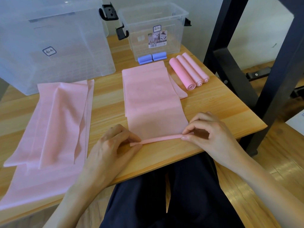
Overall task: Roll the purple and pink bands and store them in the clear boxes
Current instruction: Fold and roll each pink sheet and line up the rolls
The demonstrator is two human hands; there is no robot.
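Observation:
A long pink band (151, 99) lies flat down the middle of the wooden table (213, 109). Its near end is curled into a thin roll (160, 139). My left hand (115, 143) pinches the roll's left end and my right hand (209, 129) pinches its right end. Three finished pink rolls (189, 71) lie side by side at the right. Two purple rolls (152, 58) rest against the front of the small clear box (171, 38). A big clear box (65, 46) stands at the back left.
A pile of loose pink bands (54, 122) covers the table's left side and hangs over its front edge. A black metal frame (246, 63) rises just right of the table. My lap in dark trousers (164, 195) is under the front edge.

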